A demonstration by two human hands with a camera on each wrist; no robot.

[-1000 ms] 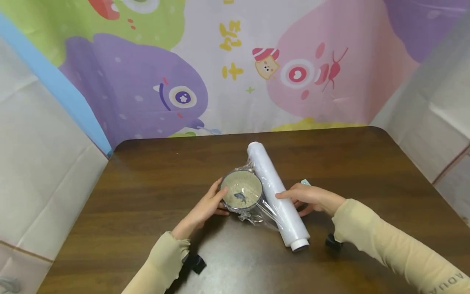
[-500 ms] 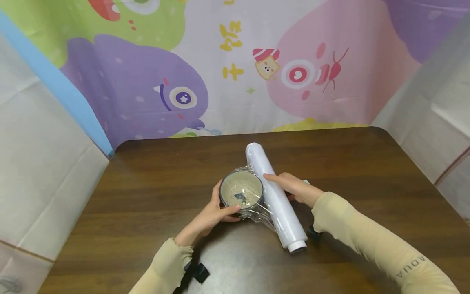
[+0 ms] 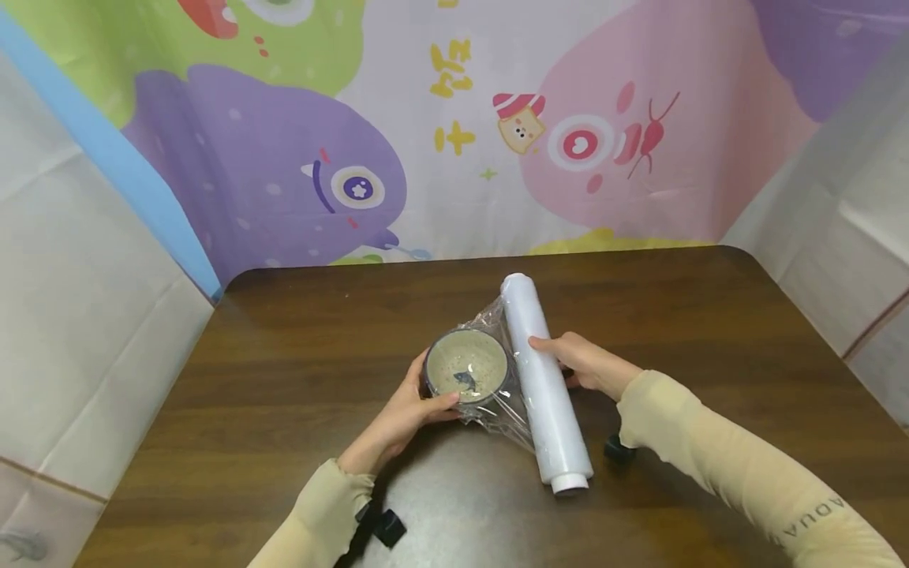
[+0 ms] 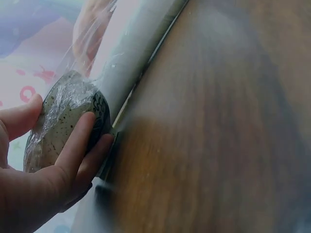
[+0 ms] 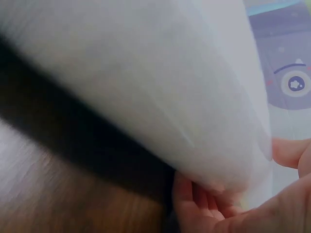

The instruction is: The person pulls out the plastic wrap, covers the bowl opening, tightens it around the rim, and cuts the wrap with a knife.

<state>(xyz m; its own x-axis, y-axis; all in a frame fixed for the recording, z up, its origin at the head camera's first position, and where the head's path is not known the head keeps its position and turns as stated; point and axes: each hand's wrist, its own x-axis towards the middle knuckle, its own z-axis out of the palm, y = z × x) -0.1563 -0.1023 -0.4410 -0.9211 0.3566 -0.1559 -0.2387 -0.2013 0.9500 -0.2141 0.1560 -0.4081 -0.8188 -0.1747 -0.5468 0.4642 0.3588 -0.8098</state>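
In the head view a speckled cream bowl with a dark rim and a small blue fish motif inside sits mid-table. Clear cling film covers it and stretches to a long white roll of cling film just to its right. My left hand holds the bowl, thumb at the near rim and fingers round its side. In the left wrist view, wrinkled film lies over the bowl. My right hand grips the roll at mid-length; the right wrist view shows thumb and curled fingers on opposite sides of it.
The brown wooden table ends at a cartoon-printed curtain behind. Pale panels stand at both sides. Black wrist devices hang below both sleeves.
My right hand has shifted up the roll to its middle. The roll has turned slightly, its far end swinging right and drawing film from the bowl. My left thumb has moved to the near rim.
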